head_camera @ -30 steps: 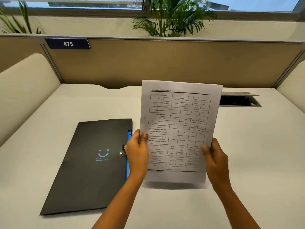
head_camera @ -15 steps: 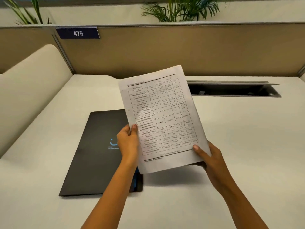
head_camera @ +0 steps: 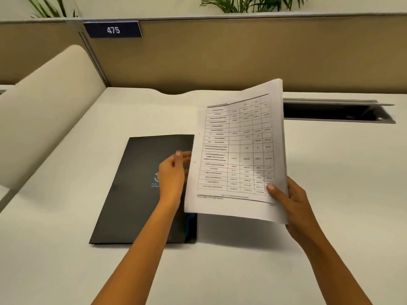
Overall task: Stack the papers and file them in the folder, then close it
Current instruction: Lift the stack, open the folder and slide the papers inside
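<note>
A stack of white papers (head_camera: 237, 150) printed with a table is held up off the desk, tilted, above the right edge of the folder. My right hand (head_camera: 288, 201) is shut on the stack's lower right corner, thumb on the front. My left hand (head_camera: 174, 172) is off the papers, fingers apart, hovering over the closed black folder (head_camera: 136, 190), which lies flat on the desk with a blue smile logo partly hidden by that hand. The folder's right edge is hidden behind the papers.
The white desk (head_camera: 330, 194) is bounded by a tan partition (head_camera: 242, 53) at the back and a cream curved divider (head_camera: 44, 111) on the left. An open cable slot (head_camera: 334, 111) sits at the back right. A plate marked 475 (head_camera: 113, 29) hangs on the partition.
My left hand has let go of the papers and moved left over the folder. The papers have swung right, now held only by my right hand.
</note>
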`<state>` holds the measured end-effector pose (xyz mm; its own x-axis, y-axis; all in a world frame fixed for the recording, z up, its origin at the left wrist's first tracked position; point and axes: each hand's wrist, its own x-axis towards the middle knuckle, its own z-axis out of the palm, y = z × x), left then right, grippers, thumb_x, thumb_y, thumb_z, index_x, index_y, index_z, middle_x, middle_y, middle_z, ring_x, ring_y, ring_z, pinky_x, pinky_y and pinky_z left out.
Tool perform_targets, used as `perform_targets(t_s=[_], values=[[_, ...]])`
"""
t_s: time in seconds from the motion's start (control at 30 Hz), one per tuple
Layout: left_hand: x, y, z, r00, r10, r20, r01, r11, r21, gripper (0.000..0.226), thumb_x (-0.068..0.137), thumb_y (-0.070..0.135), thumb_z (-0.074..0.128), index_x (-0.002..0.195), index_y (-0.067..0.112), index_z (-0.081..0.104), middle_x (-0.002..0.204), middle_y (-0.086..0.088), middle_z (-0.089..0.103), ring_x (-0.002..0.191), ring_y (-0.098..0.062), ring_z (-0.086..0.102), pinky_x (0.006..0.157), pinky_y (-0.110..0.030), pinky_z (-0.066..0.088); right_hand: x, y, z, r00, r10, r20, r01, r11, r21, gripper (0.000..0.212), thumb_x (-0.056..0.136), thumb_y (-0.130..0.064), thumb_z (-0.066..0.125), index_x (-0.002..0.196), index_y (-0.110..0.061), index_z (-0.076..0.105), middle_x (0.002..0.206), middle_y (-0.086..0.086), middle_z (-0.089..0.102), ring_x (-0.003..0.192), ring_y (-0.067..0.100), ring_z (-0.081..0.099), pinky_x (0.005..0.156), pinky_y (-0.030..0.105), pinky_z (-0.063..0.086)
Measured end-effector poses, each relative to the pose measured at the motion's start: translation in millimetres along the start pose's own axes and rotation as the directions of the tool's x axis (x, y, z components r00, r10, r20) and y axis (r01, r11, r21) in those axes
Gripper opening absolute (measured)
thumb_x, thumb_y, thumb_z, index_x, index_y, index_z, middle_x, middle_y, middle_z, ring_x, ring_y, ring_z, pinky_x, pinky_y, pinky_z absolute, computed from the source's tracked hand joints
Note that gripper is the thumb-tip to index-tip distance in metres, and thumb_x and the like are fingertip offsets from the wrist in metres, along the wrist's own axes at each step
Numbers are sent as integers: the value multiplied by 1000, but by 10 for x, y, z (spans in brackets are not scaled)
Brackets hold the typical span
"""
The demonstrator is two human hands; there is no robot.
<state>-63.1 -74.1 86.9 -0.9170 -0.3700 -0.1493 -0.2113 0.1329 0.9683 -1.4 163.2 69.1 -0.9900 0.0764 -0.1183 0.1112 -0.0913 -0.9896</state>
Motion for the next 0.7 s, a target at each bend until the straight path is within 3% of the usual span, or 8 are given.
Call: perform_targets(t_s=[0.1,0.17,0.23,0.3,0.43,0.7], values=[[-21,-187,-108,980,145,-138,-93,940,328,27,95,23,46,114,16,65,109,-3,72,92,-17,67,74,-24,51,-17,73,-80,998,33,-53,-32,999,22,33,92,-19,51,124,-23,51,114,-7,66,93,19,70,74,27,61],[-33,-379,-137,976,200,-91,-97,762,641,36,92,25,53,126,16,55,131,-9,59,116,-23,56,96,-36,44,-29,105,-127,996,52,-77,-50,998,29,30,92,-19,51,121,-23,51,116,-5,65,97,19,68,75,26,59],[-72,-537,-125,995,99,-26,-34,562,826,61,87,36,58,141,14,37,153,-15,31,140,-33,29,115,-50,21,-39,142,-160,993,71,-96,-67,997,48,27,92,-18,51,118,-25,52,114,-7,65,97,18,67,72,23,60],[-106,-632,-88,999,-2,-35,31,484,875,84,82,51,58,147,12,22,158,-17,13,146,-36,10,116,-57,7,-55,174,-171,990,88,-113,-84,996,40,27,92,-18,51,119,-24,50,112,-9,65,96,18,66,67,19,60],[-141,-638,-15,996,-63,-68,89,455,886,100,77,62,57,149,10,11,160,-15,3,146,-40,1,109,-70,6,-81,234,-179,986,104,-134,-103,995,9,27,92,-20,51,119,-23,51,108,-11,65,92,15,67,62,16,58],[-158,-498,29,983,-178,-37,104,385,917,76,93,41,45,148,0,13,159,-19,12,142,-48,16,106,-69,22,-85,309,-157,981,132,-144,-134,991,-6,21,93,-21,51,111,-30,50,109,-8,63,93,17,66,62,16,59]])
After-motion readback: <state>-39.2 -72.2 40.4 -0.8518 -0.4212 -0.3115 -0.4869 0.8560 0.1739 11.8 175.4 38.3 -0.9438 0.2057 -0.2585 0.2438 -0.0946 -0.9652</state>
